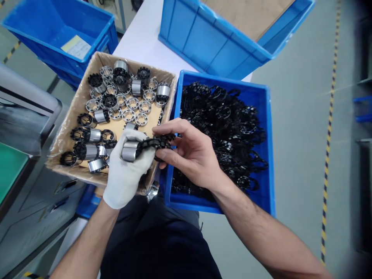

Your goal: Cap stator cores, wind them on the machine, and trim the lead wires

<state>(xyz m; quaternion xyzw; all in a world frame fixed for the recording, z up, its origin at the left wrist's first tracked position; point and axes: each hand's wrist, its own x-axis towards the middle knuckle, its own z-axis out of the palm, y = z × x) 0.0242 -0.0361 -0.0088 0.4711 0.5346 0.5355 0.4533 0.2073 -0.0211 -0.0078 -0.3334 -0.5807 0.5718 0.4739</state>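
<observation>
One head-worn camera gives the only view, facing forward and steeply down from above; both hands (pixel 193 155) appear near, around mid-frame, with the counter (pixel 141 38) reaching away beyond them.

At upper left, an open blue crate (pixel 78 19) has a yellow-and-white paper (pixel 76 47) lying inside. At top center, a white counter (pixel 136 38) carries a larger, ribbed blue bin (pixel 197 38) with a flat brown sheet (pixel 247 13) showing in its opening. Along the left edge stands a gray cabinet (pixel 43 203), near a green surface (pixel 11 166). On the right, black-and-yellow striped tape (pixel 328 155) runs down a gray-green floor (pixel 299 116); the far right edge is dark and blurred.
</observation>
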